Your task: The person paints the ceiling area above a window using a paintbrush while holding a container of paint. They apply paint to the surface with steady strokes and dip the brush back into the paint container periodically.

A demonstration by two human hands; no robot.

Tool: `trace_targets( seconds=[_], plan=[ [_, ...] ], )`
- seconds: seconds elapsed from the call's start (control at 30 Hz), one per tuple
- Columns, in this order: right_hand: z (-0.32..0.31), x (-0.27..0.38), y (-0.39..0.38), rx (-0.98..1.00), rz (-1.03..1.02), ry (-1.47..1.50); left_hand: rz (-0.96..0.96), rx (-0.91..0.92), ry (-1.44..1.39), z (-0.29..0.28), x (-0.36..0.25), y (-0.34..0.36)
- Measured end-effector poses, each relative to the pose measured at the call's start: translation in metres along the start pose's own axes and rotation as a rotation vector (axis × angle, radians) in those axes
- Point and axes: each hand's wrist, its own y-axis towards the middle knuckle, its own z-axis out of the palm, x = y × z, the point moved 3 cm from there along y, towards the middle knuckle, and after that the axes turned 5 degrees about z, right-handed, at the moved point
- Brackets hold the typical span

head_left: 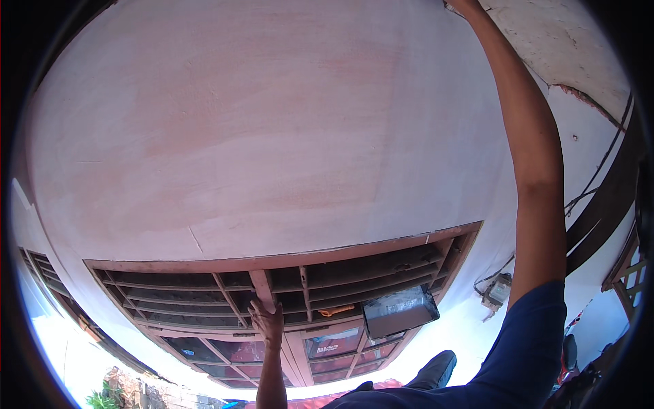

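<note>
- The left hand (267,323) is up against the upright post (261,290) of a wooden window frame (184,264), its fingers bent and closed about the lower part of the post.
- The right hand (465,4) is at the upper edge of the view, far above and to the right of the left one; it is nearly all cut off, so I cannot tell how far open it is or whether it has hold of anything.
- A small dark edge shows just left of the right hand, too little to identify.
- The wall (272,136), patchy pink and whitish, fills the space between the two hands and extends left of both.
- The tray (400,310), dark-rimmed with wet-looking greyish contents, is to the right of the left hand, in front of the window; what holds it up is hidden.
- An orange object (336,311) lies between the left hand and the tray, nearer the tray.
- Dark horizontal slats (180,298) run behind the left hand and to both sides of it.
- Glass panes (332,345) in wooden frames are below the left hand.
- A grey box (497,292) with cables is on the wall, beyond the tray from the left hand and well below the right hand.
- A shoe (444,368) shows lower down, to the right of the left hand.
</note>
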Motion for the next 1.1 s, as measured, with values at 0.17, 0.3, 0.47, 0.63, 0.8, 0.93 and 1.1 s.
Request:
trace_targets(
  seconds=[0.17,0.3,0.47,0.63,0.8,0.93,1.1],
  plan=[
    [0.006,-0.006,-0.084,0.140,-0.221,0.141,0.037,-0.067,0.051,-0.001,0.002,0.000],
    [-0.019,0.026,-0.173,0.346,-0.180,0.172,0.033,-0.038,0.020,0.000,0.002,0.001],
    [-0.023,0.037,-0.173,0.729,-0.047,0.346,-0.035,0.009,0.044,0.009,0.021,0.001],
    [-0.011,0.000,-0.074,0.387,0.133,0.367,-0.056,0.076,0.062,0.016,0.019,-0.001],
    [-0.004,0.014,-0.040,-0.055,-0.003,0.311,-0.086,0.120,0.051,0.006,0.013,0.000],
    [0.013,0.013,-0.032,-0.075,-0.157,0.102,-0.053,0.087,0.040,0.012,0.014,0.001],
    [0.011,0.027,-0.125,0.095,-0.182,-0.106,-0.013,-0.005,0.042,0.014,0.011,0.002]
  ],
)
